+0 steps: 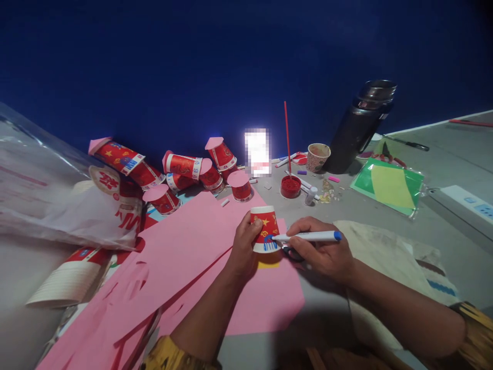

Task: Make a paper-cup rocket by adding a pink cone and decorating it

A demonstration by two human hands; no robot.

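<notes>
My left hand (244, 241) is wrapped round a red and white paper cup (271, 223), held tilted above the pink paper. Gold stars and swirls decorate the cup, and blue marker strokes show near its lower rim. Closed in a writing grip, my right hand (325, 252) holds a white marker (314, 236) with a blue end. The marker's tip meets the blue strokes on the cup. Below the cup lies pink paper (265, 303), with a small yellow patch showing on it. A dark object, perhaps scissors, is partly hidden under my right hand.
Several red cups with pink paper tops (241, 185) stand or lie at the back left. A plastic bag (65, 185) and stacked paper cups (69, 277) are at left. Right of centre are a red pot with a stick (290, 187), a black flask (354, 128) and a cloth (370, 257).
</notes>
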